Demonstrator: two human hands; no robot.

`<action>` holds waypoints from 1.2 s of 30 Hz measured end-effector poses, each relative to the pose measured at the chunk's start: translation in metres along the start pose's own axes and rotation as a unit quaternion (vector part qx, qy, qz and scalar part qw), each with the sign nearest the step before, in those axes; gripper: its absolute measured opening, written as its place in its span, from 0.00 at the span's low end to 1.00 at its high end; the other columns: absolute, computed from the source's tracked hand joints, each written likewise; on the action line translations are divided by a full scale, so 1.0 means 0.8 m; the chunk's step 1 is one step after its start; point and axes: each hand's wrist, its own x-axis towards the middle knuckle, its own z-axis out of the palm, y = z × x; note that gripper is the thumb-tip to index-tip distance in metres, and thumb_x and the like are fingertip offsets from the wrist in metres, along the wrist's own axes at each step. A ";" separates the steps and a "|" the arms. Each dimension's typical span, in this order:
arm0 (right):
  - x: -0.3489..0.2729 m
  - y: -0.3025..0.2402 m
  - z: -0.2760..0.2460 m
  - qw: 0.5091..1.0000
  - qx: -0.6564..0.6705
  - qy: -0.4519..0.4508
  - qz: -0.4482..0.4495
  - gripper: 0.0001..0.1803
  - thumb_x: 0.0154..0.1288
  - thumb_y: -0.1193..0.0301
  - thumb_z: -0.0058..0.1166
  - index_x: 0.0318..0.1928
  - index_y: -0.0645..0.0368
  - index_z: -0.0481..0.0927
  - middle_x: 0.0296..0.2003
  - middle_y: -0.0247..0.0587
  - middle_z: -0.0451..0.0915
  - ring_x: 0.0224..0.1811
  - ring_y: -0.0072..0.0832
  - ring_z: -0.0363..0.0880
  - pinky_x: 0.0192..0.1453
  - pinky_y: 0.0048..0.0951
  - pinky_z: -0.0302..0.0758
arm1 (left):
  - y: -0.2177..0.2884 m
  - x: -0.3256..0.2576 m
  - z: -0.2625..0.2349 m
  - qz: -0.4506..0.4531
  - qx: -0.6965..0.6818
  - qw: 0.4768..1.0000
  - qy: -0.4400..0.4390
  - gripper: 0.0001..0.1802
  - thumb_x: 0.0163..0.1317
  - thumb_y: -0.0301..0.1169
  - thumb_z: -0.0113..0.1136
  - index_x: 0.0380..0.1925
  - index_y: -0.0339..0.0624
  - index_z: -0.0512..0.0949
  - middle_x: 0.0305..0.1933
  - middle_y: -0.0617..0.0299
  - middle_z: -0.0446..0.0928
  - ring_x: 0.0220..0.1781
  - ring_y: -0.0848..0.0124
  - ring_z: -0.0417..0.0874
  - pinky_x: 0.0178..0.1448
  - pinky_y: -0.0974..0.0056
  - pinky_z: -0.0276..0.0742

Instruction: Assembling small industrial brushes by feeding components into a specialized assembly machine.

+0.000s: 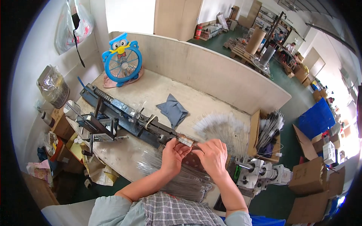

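Note:
A long dark metal bench machine [130, 116] with a coiled spring lies slantwise across the table. Both my hands are at its near right end, around a small silvery block [186, 140]. My left hand [173, 155] is just left of the block, fingers curled in; whatever they hold is hidden. To the block's right, my right hand [213, 155] pinches with thumb and forefinger; the item between them is too small to name. Under my forearms lies a bundle of thin metal wires [184, 182]. Past my right hand fans a pile of wire brushes with white bristles [220, 128].
A blue cartoon-shaped fan [123, 62] and a grey cloth [173, 110] are on the table. At right stand a carton of wire brushes [254, 133] and a silvery clamp-like machine [262, 173]. A black metal frame [98, 126] is at left. A low partition [203, 66] closes the back.

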 end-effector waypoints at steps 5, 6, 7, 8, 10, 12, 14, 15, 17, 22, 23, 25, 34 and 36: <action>-0.008 -0.005 0.000 0.999 0.048 -0.004 0.005 0.07 0.48 0.70 0.62 0.31 0.55 0.82 0.26 0.32 0.78 0.39 0.32 0.74 0.43 0.35 0.68 | 0.001 -0.002 -0.012 -0.003 0.026 1.000 -0.012 0.26 0.70 0.51 0.37 0.42 0.39 0.73 0.46 0.56 0.77 0.47 0.69 0.78 0.54 0.61 0.71; -0.009 -0.007 -0.004 0.998 0.055 -0.005 0.013 0.07 0.49 0.71 0.62 0.31 0.56 0.82 0.27 0.34 0.78 0.39 0.33 0.74 0.44 0.36 0.69 | 0.002 -0.004 -0.011 -0.006 0.040 0.999 -0.026 0.28 0.70 0.53 0.35 0.43 0.39 0.73 0.48 0.55 0.77 0.49 0.69 0.77 0.54 0.62 0.71; -0.010 -0.007 -0.006 0.998 0.062 -0.007 0.023 0.07 0.49 0.71 0.62 0.31 0.56 0.82 0.27 0.35 0.79 0.38 0.35 0.75 0.44 0.36 0.70 | 0.004 -0.006 -0.009 -0.010 0.046 0.999 -0.025 0.28 0.70 0.53 0.35 0.43 0.39 0.73 0.48 0.55 0.77 0.49 0.69 0.77 0.54 0.62 0.71; -0.012 -0.006 -0.006 0.997 0.066 -0.006 0.034 0.07 0.49 0.71 0.62 0.31 0.56 0.82 0.27 0.35 0.79 0.38 0.35 0.75 0.44 0.36 0.70 | 0.005 -0.010 -0.004 -0.009 0.070 0.997 -0.024 0.31 0.69 0.55 0.33 0.48 0.38 0.70 0.49 0.54 0.76 0.51 0.67 0.76 0.56 0.61 0.70; -0.012 0.004 -0.006 0.996 0.090 0.008 0.026 0.08 0.49 0.71 0.63 0.32 0.57 0.82 0.30 0.36 0.80 0.38 0.36 0.76 0.45 0.37 0.70 | 0.006 -0.009 0.003 -0.018 0.106 0.994 -0.020 0.34 0.68 0.58 0.32 0.52 0.37 0.68 0.51 0.53 0.75 0.53 0.64 0.76 0.58 0.60 0.69; -0.013 0.007 -0.015 0.993 0.105 0.012 0.046 0.08 0.50 0.71 0.62 0.33 0.58 0.82 0.32 0.36 0.81 0.39 0.35 0.77 0.46 0.35 0.71 | 0.004 -0.011 0.002 -0.019 0.149 0.988 -0.021 0.35 0.68 0.58 0.31 0.57 0.37 0.63 0.57 0.52 0.71 0.57 0.64 0.73 0.60 0.60 0.67; -0.015 0.002 -0.028 0.990 0.123 0.063 0.029 0.07 0.51 0.73 0.61 0.33 0.58 0.82 0.32 0.36 0.82 0.39 0.34 0.78 0.46 0.34 0.72 | 0.002 -0.015 -0.006 -0.046 0.156 0.986 -0.037 0.33 0.69 0.55 0.34 0.59 0.38 0.61 0.62 0.52 0.67 0.60 0.63 0.71 0.62 0.61 0.65; -0.018 0.007 -0.031 0.988 0.136 0.077 0.016 0.07 0.52 0.75 0.60 0.34 0.59 0.82 0.31 0.37 0.82 0.36 0.35 0.80 0.41 0.32 0.75 | -0.001 -0.015 -0.008 -0.064 0.201 0.977 -0.014 0.31 0.69 0.53 0.37 0.60 0.39 0.61 0.63 0.52 0.66 0.61 0.63 0.71 0.62 0.60 0.65; -0.040 0.013 -0.033 0.984 0.165 0.045 0.044 0.07 0.53 0.75 0.60 0.35 0.59 0.82 0.30 0.38 0.82 0.34 0.35 0.80 0.38 0.32 0.76 | -0.004 -0.025 -0.014 -0.067 0.224 0.972 0.035 0.27 0.68 0.45 0.46 0.60 0.40 0.63 0.61 0.52 0.68 0.62 0.63 0.69 0.63 0.59 0.65; -0.097 0.032 -0.026 0.982 0.174 -0.024 0.063 0.10 0.52 0.77 0.59 0.37 0.59 0.81 0.27 0.38 0.80 0.29 0.36 0.80 0.31 0.32 0.77 | 0.057 -0.035 -0.086 -0.020 0.298 0.954 0.014 0.24 0.64 0.39 0.54 0.57 0.39 0.68 0.55 0.55 0.74 0.54 0.66 0.76 0.55 0.63 0.71; -0.108 0.034 -0.027 0.982 0.168 -0.041 0.083 0.09 0.53 0.75 0.59 0.37 0.56 0.82 0.25 0.38 0.80 0.29 0.36 0.79 0.32 0.33 0.76 | 0.070 -0.031 -0.102 0.031 0.283 0.954 0.097 0.22 0.64 0.39 0.55 0.54 0.39 0.71 0.51 0.57 0.76 0.49 0.69 0.77 0.50 0.64 0.72; -0.126 0.036 -0.030 0.982 0.142 -0.067 0.102 0.08 0.53 0.74 0.58 0.37 0.55 0.82 0.25 0.38 0.79 0.28 0.36 0.79 0.32 0.33 0.76 | 0.108 -0.026 -0.149 0.107 0.187 0.950 0.225 0.18 0.63 0.40 0.56 0.47 0.41 0.75 0.42 0.61 0.78 0.39 0.72 0.77 0.42 0.67 0.72; -0.152 0.051 -0.014 0.907 0.083 -0.321 0.262 0.08 0.57 0.66 0.55 0.35 0.54 0.81 0.31 0.41 0.81 0.37 0.40 0.80 0.36 0.39 0.75 | 0.333 -0.067 -0.385 0.302 0.147 0.823 0.457 0.26 0.55 0.52 0.63 0.38 0.39 0.76 0.36 0.63 0.76 0.36 0.76 0.76 0.37 0.73 0.69; -0.144 0.048 -0.028 0.920 0.082 -0.300 0.237 0.07 0.57 0.67 0.54 0.34 0.53 0.81 0.31 0.40 0.81 0.37 0.39 0.80 0.38 0.37 0.75 | 0.336 -0.058 -0.398 0.301 0.104 0.836 0.447 0.24 0.55 0.51 0.63 0.38 0.40 0.76 0.37 0.64 0.77 0.39 0.76 0.77 0.39 0.73 0.68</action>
